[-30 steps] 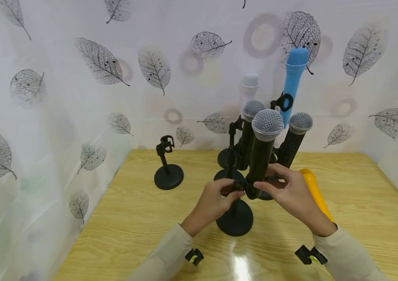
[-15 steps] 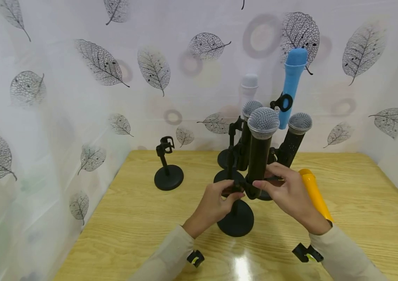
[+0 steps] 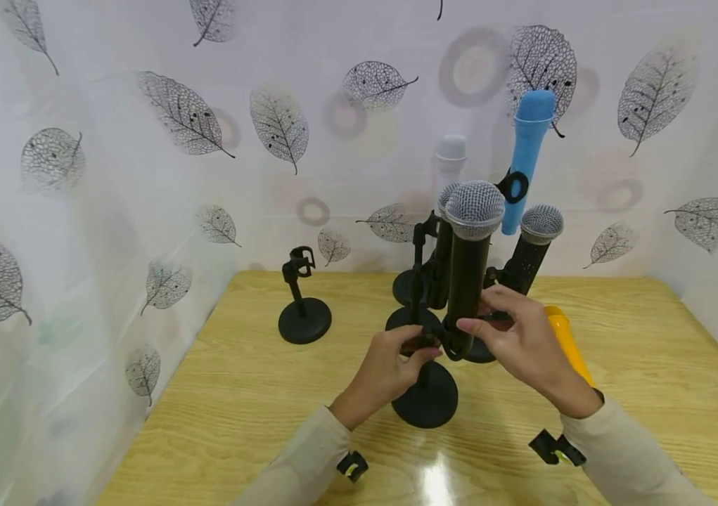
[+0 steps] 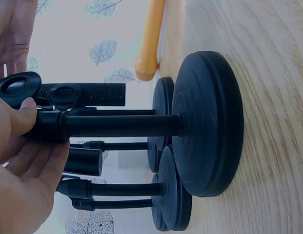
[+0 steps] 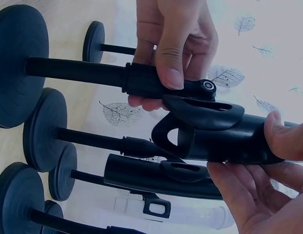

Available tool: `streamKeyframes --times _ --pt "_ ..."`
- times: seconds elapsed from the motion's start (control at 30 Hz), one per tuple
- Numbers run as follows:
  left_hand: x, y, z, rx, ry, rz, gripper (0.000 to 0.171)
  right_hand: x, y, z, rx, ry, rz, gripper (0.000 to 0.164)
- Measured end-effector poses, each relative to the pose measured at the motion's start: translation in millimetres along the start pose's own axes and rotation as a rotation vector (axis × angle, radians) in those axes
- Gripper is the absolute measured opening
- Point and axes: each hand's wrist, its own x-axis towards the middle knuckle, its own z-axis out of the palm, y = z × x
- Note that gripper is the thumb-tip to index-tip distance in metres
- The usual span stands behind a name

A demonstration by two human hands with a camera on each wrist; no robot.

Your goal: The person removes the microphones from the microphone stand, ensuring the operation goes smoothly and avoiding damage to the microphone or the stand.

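Observation:
A black microphone (image 3: 469, 270) with a silver mesh head stands nearly upright in the clip (image 5: 205, 113) of a black desk stand (image 3: 425, 400). With thumb and fingers, my left hand (image 3: 384, 369) pinches the top of the stand's pole (image 4: 122, 126), just below the clip joint. My right hand (image 3: 526, 348) grips the microphone's lower body, thumb on the near side and fingers on the far side. In the right wrist view, the microphone's tail end lies inside the clip. The stand's round base rests on the table.
Behind are other stands with a black microphone (image 3: 526, 263), a blue microphone (image 3: 526, 151), a white one (image 3: 450, 158) and another black one partly hidden. A bare stand (image 3: 304, 316) is at left. An orange microphone (image 3: 567, 344) lies right, partly behind my right hand.
The held microphone has tilted left to a more upright stance and risen slightly, my right hand moving up a little with it. My left hand stays at the stand.

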Motion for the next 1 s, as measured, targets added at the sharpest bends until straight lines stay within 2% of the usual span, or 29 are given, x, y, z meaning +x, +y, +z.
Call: streamKeyframes --times 0.37,1.0 --pt "0.9 2.1 -1.0 0.002 -0.005 -0.004 0.013 5.5 -7.2 -6.2 -0.064 0.015 -0.006 0.015" --pt "0.3 1.6 -1.2 -0.003 -0.008 -0.014 0.012 9.8 -16.2 -11.8 -0.075 0.003 0.049 0.011"
